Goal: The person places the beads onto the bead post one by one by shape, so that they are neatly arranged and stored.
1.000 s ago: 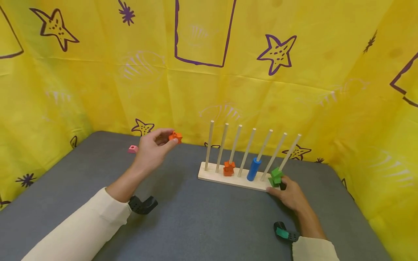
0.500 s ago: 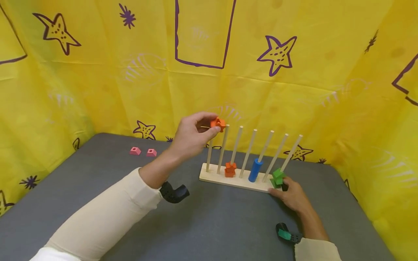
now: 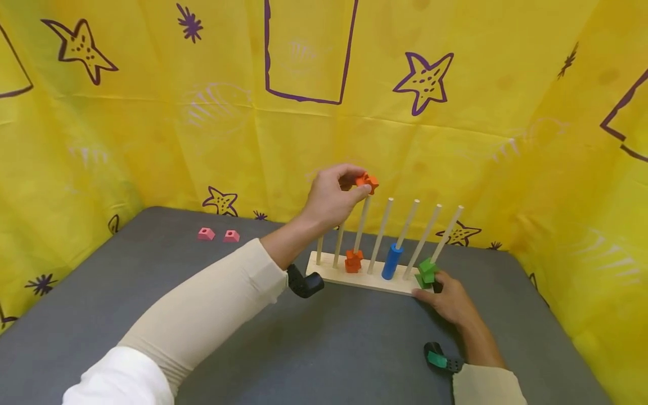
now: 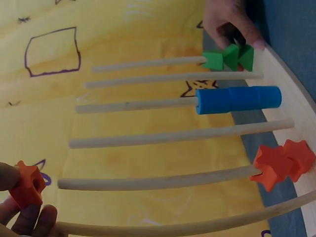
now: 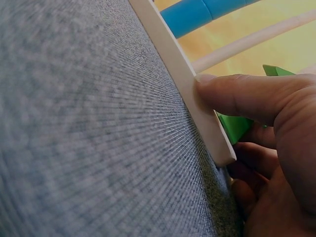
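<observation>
My left hand (image 3: 331, 197) pinches an orange star-shaped bead (image 3: 368, 183) between thumb and fingers, at the top of the third peg from the left. In the left wrist view, the bead's hole faces the tip of that peg (image 4: 89, 184), with a small gap between them. Orange star beads (image 3: 353, 261) sit low on the same peg. At the right end, my right hand (image 3: 450, 301) grips the wooden base (image 3: 377, 283) of the peg stand, thumb on its front edge. Green beads (image 3: 427, 273) on the last peg are right beside those fingers.
Blue cylinder beads (image 3: 392, 261) are stacked on the fifth peg; the other pegs stand bare. Two pink beads (image 3: 206, 233) lie on the grey table (image 3: 324, 349) at the back left. A yellow patterned cloth (image 3: 304, 135) hangs behind.
My left hand has carried the orange star bead rightward and up, from left of the stand to the third peg's top. A second pink bead came into view. The right hand keeps its grip.
</observation>
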Motion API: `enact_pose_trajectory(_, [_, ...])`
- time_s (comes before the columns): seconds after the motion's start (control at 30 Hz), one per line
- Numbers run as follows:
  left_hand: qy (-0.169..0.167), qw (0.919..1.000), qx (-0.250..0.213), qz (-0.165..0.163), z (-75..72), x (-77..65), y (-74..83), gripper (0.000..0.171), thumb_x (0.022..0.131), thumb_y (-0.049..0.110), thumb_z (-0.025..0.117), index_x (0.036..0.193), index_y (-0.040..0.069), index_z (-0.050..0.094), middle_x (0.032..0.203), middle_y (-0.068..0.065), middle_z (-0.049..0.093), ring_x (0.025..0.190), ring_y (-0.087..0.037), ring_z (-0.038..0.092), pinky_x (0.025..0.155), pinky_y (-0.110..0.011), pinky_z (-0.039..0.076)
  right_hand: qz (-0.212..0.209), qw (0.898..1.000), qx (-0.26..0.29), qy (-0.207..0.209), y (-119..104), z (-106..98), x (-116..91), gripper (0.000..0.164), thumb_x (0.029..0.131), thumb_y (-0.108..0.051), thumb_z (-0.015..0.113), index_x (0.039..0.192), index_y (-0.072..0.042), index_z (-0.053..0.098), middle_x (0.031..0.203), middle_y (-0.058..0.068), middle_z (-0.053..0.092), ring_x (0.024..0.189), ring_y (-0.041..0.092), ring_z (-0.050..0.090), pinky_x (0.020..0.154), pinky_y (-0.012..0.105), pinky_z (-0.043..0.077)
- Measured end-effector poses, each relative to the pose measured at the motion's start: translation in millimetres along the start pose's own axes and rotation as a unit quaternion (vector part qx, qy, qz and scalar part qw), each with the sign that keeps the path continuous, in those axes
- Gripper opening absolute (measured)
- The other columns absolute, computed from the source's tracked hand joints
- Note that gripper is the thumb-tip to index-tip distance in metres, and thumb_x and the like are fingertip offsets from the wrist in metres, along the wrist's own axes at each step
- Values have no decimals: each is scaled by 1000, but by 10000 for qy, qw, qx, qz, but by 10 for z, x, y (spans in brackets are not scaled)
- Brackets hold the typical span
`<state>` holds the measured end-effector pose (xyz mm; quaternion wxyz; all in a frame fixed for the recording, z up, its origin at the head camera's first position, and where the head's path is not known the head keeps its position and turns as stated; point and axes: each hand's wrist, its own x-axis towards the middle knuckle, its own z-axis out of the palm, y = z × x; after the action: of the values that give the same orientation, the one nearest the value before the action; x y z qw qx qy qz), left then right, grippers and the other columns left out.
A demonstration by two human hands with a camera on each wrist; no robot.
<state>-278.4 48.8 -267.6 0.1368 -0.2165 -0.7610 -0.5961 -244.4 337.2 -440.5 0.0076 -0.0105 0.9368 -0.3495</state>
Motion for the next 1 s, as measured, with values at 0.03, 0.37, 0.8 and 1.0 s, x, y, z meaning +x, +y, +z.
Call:
enact_pose_trajectory(0.03, [-10, 10000, 23, -44, 23, 20, -18, 28, 88, 5, 71, 115, -1, 66, 102, -7, 64, 93, -20, 59, 82, -27, 49, -27, 10000, -14, 14, 0, -3, -1, 49, 85, -35, 74, 109, 5, 59, 117, 23, 53, 97, 37, 48, 86, 54, 41])
enact_pose_trajectory(0.37, [-66, 9993, -91, -346, 124, 46, -209, 30, 86, 4, 72, 115, -1, 66, 98, -7, 64, 86, -21, 57, 70, -25, 50, -49, 9999, -40, 119, -11, 12, -17, 46, 84, -32, 75, 107, 4, 60, 114, 22, 55, 94, 36, 49, 84, 52, 42])
enact_pose_trajectory(0.8, [-2, 9970, -491, -601, 202, -111, -511, 49, 83, 4, 73, 128, 6, 54, 92, -11, 61, 86, -21, 59, 71, -30, 54, 152, 9998, 90, -11, -33, -11, -20, 52, 85, -35, 74, 112, 5, 59, 122, 25, 52, 100, 39, 48, 89, 57, 40])
enact_pose_trajectory(1.0, [17, 9927, -630, -1033, 256, -215, -683, 56, 83, 6, 75, 133, 9, 50, 100, -10, 63, 87, -22, 62, 76, -32, 54, 219, 9997, 120, -19, -31, 2, -14, 53, 85, -34, 74, 115, 6, 58, 125, 26, 51, 102, 39, 48, 92, 58, 39])
